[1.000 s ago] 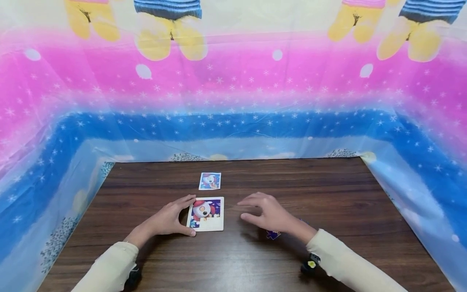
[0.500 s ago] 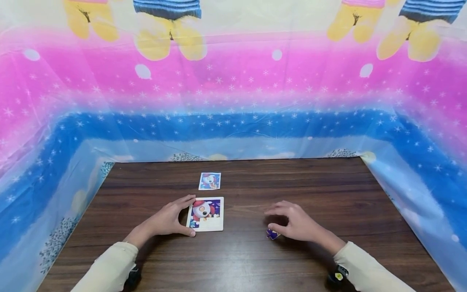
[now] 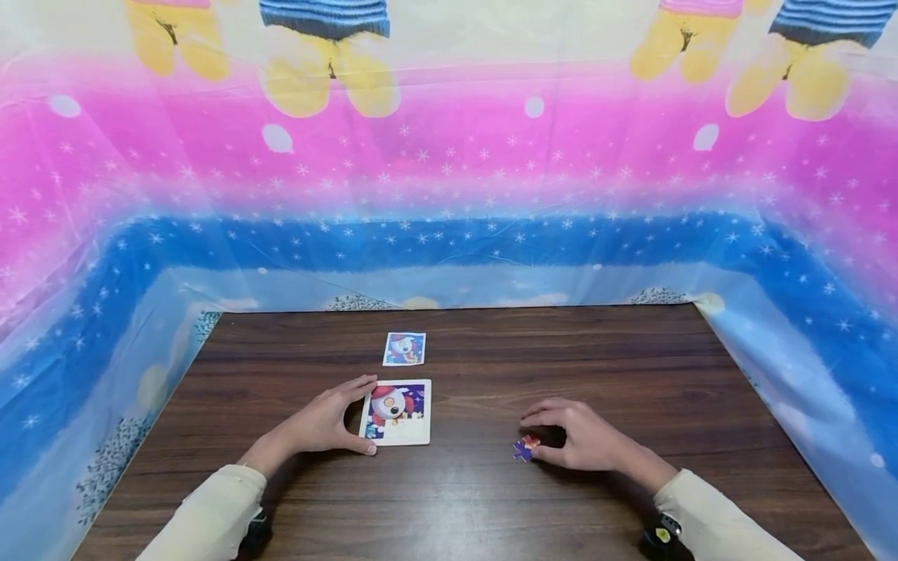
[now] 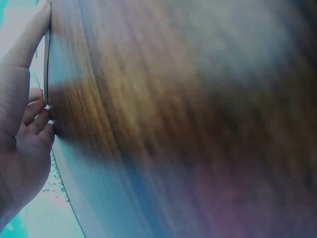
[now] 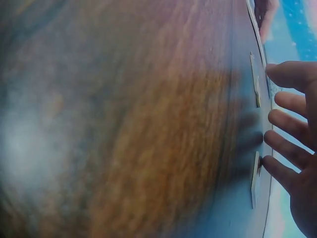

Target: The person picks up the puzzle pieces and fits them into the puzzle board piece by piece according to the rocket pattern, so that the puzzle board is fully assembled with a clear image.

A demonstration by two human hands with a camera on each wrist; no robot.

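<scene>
A small square jigsaw puzzle (image 3: 398, 413) with a white border lies flat on the table, its picture showing a round white character in red. Pale blank area shows at its lower right. My left hand (image 3: 326, 421) grips its left side, thumb at the near corner and fingers at the far one. Further right, a purple puzzle piece (image 3: 524, 449) with some red and yellow lies by the thumb of my right hand (image 3: 585, 436). That hand hovers low with loosely bent, parted fingers. A second flat piece (image 5: 255, 181) near the little finger shows edge-on in the right wrist view.
A small picture card (image 3: 404, 349) with a similar character lies behind the puzzle. The dark wooden table (image 3: 449, 499) is walled at the back and sides by a printed pink and blue cloth (image 3: 449, 241).
The right hand has moved right and a little nearer, away from the puzzle, down beside the purple piece, which now shows more fully. The left hand and the puzzle have stayed put.
</scene>
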